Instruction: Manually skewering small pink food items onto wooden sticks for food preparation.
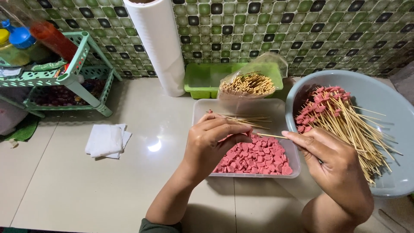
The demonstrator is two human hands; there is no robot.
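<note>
Two bare hands worked over a pale tiled counter (86, 181), seen from above. Our left hand (213, 144) hovered over a clear plastic container (241, 108) and its fingers (228, 128) were curled shut on a pink sausage piece, mostly hidden under them. Our right hand (330, 159) pinched a thin bamboo skewer (269, 135) between thumb and forefinger, its tip pointing left and reaching the left hand's fingers.

The container lay between the hands, holding a heap of pink sliced sausage pieces (256, 157) at its near end and a few loose skewers (246, 119) at its far end. Just to the right stood a grey-blue basin (379, 92) holding a pile of finished skewers (345, 123), pink pieces at their far tips. Behind the container, a clear bag of bare skewers (250, 84) leaned in a green tray (202, 82). A white plastic roll (159, 43) stood against the green mosaic wall (310, 30). At left lay a folded white cloth (108, 140), near a mint-green rack (64, 75) carrying bottles.
</note>
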